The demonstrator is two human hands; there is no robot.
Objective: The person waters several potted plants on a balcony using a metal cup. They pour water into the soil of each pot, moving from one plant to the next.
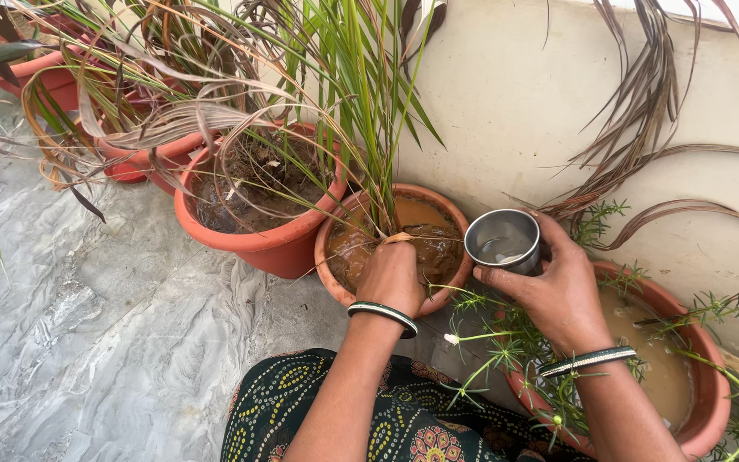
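A: Marble floor (pixel 113 342), cream wall (pixel 540 111), row of clay pots. Hands?

B: Right hand (pixel 558 287) wrapped round a steel cup (pixel 504 239), fingers closed on it, held just above the rim of the small pot (pixel 387 295).

A: Left?

B: Left hand (pixel 391 274) curled, fingertips down in that pot's muddy water (pixel 425 231) at the grass plant (pixel 369 111) base. Can't tell if it grips anything.

My left hand (pixel 393 275) rests on the near rim of the middle pot (pixel 335 257). Just right of those fingers, my right hand (pixel 558 291) holds a steel cup (pixel 503 239), between that pot and the pot on the right (pixel 712 385). Left of my fingers and further back stand 2 more pots (pixel 258 244).
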